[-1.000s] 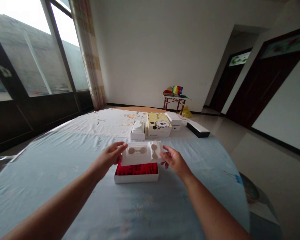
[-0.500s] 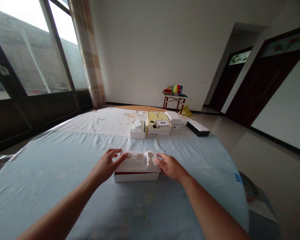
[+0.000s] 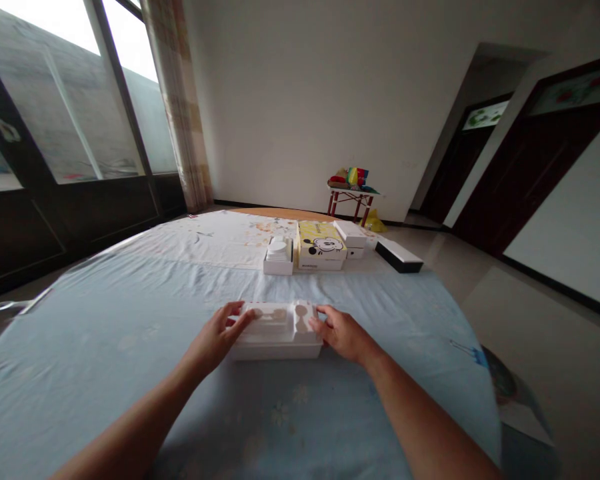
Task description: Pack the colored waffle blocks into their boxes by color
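Observation:
A white moulded tray insert (image 3: pixel 273 329) with shaped hollows lies at the top of a white box (image 3: pixel 275 351) on the blue tablecloth. My left hand (image 3: pixel 219 333) grips the insert's left end, thumb over its top and fingers at the far edge. At the right end my right hand (image 3: pixel 340 331) holds it the same way, thumb on top near a round hollow. The insert's front edge meets the box rim, and the inside of the box is hidden beneath it.
Farther back on the table (image 3: pixel 155 313) stand a small open white box (image 3: pixel 279 265), a yellow cartoon box (image 3: pixel 321 245), stacked white boxes (image 3: pixel 350 235) and a black-and-white box (image 3: pixel 399 257). Beyond is a small side table (image 3: pixel 353 192) with colourful items.
The insert has sunk into the white box, and the red strip that showed between them is now covered. Both hands went down with it. The view has shifted slightly.

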Demonstrator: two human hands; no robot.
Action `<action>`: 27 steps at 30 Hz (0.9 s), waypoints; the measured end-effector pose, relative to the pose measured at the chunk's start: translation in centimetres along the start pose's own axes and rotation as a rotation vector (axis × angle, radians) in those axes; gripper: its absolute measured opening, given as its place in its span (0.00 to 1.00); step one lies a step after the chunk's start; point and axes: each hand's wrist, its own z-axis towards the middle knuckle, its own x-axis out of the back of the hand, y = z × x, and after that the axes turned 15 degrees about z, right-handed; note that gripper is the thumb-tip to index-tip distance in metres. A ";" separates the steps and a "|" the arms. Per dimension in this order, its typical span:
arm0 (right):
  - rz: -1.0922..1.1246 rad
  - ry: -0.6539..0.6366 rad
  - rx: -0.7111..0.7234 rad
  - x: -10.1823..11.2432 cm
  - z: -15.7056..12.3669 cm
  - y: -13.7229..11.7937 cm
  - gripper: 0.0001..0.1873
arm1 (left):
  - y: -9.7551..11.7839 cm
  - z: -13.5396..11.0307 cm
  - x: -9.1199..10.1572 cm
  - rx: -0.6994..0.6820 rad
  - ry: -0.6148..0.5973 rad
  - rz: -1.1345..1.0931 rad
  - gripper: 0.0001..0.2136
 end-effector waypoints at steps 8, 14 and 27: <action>0.017 -0.045 -0.042 0.0 0.1 -0.2 0.28 | 0.3 -0.1 -0.7 0.013 0.020 -0.080 0.30; -0.040 0.033 -0.018 0.2 -0.1 -0.5 0.31 | 0.3 -0.5 -0.8 0.000 0.043 -0.049 0.28; 0.244 0.110 0.105 0.8 0.3 0.9 0.47 | -1.6 -0.3 0.4 -0.306 -0.097 -0.007 0.36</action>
